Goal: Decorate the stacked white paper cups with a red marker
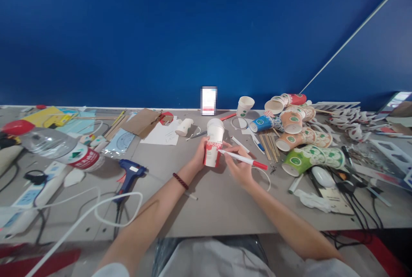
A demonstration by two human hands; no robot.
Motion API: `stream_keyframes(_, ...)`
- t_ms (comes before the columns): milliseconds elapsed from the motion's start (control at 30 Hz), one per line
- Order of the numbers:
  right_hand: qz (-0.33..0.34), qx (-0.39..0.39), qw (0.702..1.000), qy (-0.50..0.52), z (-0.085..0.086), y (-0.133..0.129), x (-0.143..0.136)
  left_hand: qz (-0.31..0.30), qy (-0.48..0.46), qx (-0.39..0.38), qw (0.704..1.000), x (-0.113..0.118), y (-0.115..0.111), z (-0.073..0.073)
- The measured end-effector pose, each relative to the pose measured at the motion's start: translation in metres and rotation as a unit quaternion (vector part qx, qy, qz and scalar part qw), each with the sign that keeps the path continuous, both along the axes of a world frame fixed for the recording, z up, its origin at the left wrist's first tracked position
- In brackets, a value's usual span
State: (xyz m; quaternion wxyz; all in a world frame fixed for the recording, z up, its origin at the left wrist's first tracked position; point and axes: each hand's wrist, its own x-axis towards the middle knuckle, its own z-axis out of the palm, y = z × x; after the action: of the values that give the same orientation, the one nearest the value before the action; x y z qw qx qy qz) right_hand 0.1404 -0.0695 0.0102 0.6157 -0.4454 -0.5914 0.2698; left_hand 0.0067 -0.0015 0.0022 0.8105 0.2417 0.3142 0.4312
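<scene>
In the middle of the desk, my left hand (199,154) is wrapped round the side of a red and white paper cup (211,156). A white paper cup (215,130) sits on top of it, and the two form one upright column. My right hand (240,172) grips a white marker (240,157) with red at its rear end. The marker's tip points left at the right side of the red and white cup; whether it touches cannot be made out. Fingers of my left hand behind the cup are hidden.
A phone (209,101) stands against the blue wall. Several stacked paper cups (292,120) and wooden sticks (269,147) lie right. Left are a blue glue gun (130,176), a plastic bottle (61,146), a power strip (35,195) and a loose white cable (80,219).
</scene>
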Motion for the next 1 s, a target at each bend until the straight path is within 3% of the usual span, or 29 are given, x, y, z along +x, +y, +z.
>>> stream_keyframes(700,0.012,0.003,1.000,0.022,-0.0003,0.0008,0.0006,0.007,0.009,0.000,1.000,-0.0004,-0.0005,0.0007)
stream_keyframes(867,-0.001,-0.014,1.000,0.020,-0.0022,0.0009,0.0013,-0.029,0.005,0.021,0.999,0.0001,0.0004,-0.0019)
stream_keyframes(1000,0.001,-0.008,1.000,0.013,-0.0020,0.0007,0.0014,-0.022,0.002,0.050,0.999,0.0005,0.0006,-0.0039)
